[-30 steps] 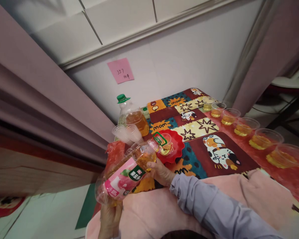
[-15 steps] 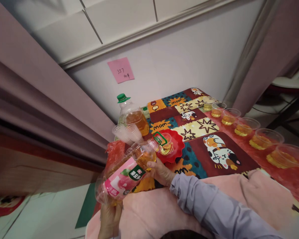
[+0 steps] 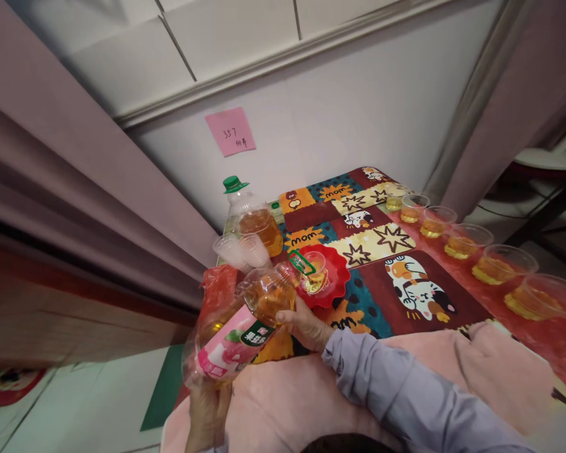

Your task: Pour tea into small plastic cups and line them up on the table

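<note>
Both hands hold a pink-labelled drink bottle [image 3: 236, 343] at the near left corner of the table, tilted with its neck pointing far and right. The left hand [image 3: 207, 409] is closed around the bottle's base from below. The right hand [image 3: 306, 324] has its fingers curled against the shoulder of the bottle, where amber drink has pooled. The bottle's mouth, with a green cap [image 3: 302, 261] hanging open beside it, sits just at a small clear cup [image 3: 317, 269]. That cup stands on a red plate [image 3: 340, 280] and has a little amber drink in it.

The plate rests on a patterned mat [image 3: 382, 239] with cats and stars. Just beyond the tilted bottle lie stacked empty cups [image 3: 240, 251], and behind them a green-capped bottle [image 3: 252, 217] stands upright. A row of filled cups [image 3: 462, 240] runs along the table's right edge. A pink sticky note [image 3: 229, 131] is on the far wall.
</note>
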A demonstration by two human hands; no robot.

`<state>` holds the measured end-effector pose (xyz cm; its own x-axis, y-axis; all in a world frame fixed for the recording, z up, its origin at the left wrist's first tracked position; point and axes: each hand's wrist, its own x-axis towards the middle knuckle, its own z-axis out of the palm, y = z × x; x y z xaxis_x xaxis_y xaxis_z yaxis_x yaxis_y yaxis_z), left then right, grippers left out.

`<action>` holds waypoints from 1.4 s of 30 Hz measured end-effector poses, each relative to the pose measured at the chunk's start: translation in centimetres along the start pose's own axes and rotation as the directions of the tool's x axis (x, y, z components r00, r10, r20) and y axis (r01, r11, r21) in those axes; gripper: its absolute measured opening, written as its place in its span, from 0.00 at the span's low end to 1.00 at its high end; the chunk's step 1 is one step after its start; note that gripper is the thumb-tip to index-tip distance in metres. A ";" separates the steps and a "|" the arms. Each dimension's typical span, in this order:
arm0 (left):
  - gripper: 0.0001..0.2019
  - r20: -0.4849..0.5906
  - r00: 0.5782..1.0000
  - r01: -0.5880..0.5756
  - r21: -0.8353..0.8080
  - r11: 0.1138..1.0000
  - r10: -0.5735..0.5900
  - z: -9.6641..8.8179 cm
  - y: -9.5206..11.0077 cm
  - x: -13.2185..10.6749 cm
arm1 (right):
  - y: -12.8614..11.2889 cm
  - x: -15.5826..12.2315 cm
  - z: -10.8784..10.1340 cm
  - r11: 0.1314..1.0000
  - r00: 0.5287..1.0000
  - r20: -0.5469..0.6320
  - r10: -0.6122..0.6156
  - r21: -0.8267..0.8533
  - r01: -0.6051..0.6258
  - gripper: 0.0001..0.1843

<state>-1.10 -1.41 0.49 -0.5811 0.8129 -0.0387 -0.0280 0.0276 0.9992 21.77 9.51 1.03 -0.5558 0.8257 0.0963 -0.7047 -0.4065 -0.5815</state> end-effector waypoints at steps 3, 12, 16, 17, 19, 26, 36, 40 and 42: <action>0.42 -0.042 0.998 0.034 -0.070 0.997 -0.037 0.4 0.4 -0.1 | -0.3 0.0 0.4 0.999 0.999 -0.026 -0.040 -0.023 0.039 0.50; 0.39 -0.110 0.992 0.019 -0.306 0.952 -0.055 1.6 0.4 0.0 | 0.4 -0.6 -0.7 0.994 0.996 -0.085 -0.024 -0.106 0.015 0.68; 0.37 -0.128 0.988 0.049 -0.300 0.953 -0.091 1.5 0.0 0.7 | 0.0 -0.7 -0.5 0.985 0.998 -0.053 -0.029 -0.170 0.019 0.70; 0.36 -0.142 0.987 0.034 -0.289 0.957 -0.078 1.3 0.1 0.9 | -0.1 -0.7 -0.3 0.983 0.998 -0.050 -0.025 -0.184 0.015 0.70; 0.34 -0.182 0.982 0.000 -0.264 0.964 -0.050 0.6 0.8 1.4 | -0.4 -0.8 0.2 0.978 0.999 -0.048 -0.021 -0.207 0.011 0.70; 0.44 -0.107 0.960 -0.267 -0.052 0.962 0.260 -1.1 8.2 1.5 | -0.7 -1.4 2.3 0.961 0.993 -0.101 -0.054 -0.277 0.024 0.71; 0.62 0.414 0.874 -0.322 0.102 0.941 0.255 3.2 11.9 3.0 | -1.4 -1.1 6.6 0.918 0.996 0.084 0.018 -0.397 0.017 0.54; 0.59 0.369 0.904 -0.257 0.067 0.964 0.216 2.9 11.8 3.0 | -3.6 -2.1 4.7 0.806 0.989 0.146 0.018 -0.587 0.072 0.58; 0.59 0.370 0.905 -0.261 0.098 0.960 0.208 3.1 12.0 2.9 | -5.9 -2.5 3.0 0.647 0.987 0.104 -0.125 -0.746 0.161 0.57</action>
<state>-0.61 3.04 12.39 -0.2306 0.9571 0.1758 0.2047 -0.1289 0.9703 26.02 8.64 6.68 -0.5064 0.8246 0.2520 -0.2164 0.1614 -0.9629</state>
